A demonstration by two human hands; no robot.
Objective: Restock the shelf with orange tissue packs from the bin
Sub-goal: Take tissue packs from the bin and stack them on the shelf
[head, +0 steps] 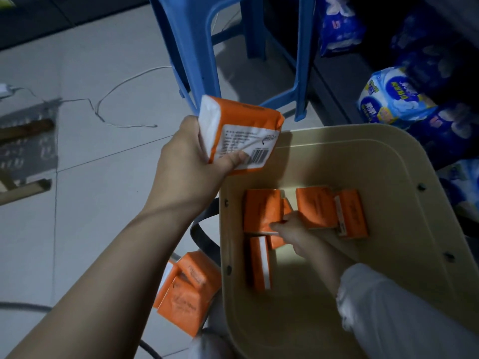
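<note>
The left hand [186, 161] was closed around one orange tissue pack [241, 133], thumb pressed on the white label beside the barcode, holding it in the air just over the ten-o'clock corner of the beige bin [404, 193]. The right hand [293, 229], its arm in a pale sleeve [404, 314], reached down inside the bin with fingers curled and touching a pack on the bin floor [261, 211]; whether it had a full grip on that pack could not be told.

Several more orange packs lay on the bin floor: two at three o'clock from the right hand [334, 211], one on its edge at seven o'clock from it [260, 263].

Outside the bin, at eight o'clock from its rim, a small pile of orange packs [186, 288] sat on the tiled floor [103, 203]. A blue plastic stool [197, 53] stood at twelve o'clock from the left hand. At two o'clock from the bin, blue-and-white wrapped packages [388, 97] crowded a dark shelf [334, 92]. A thin white cord [121, 92] looped across the tiles at ten o'clock.
</note>
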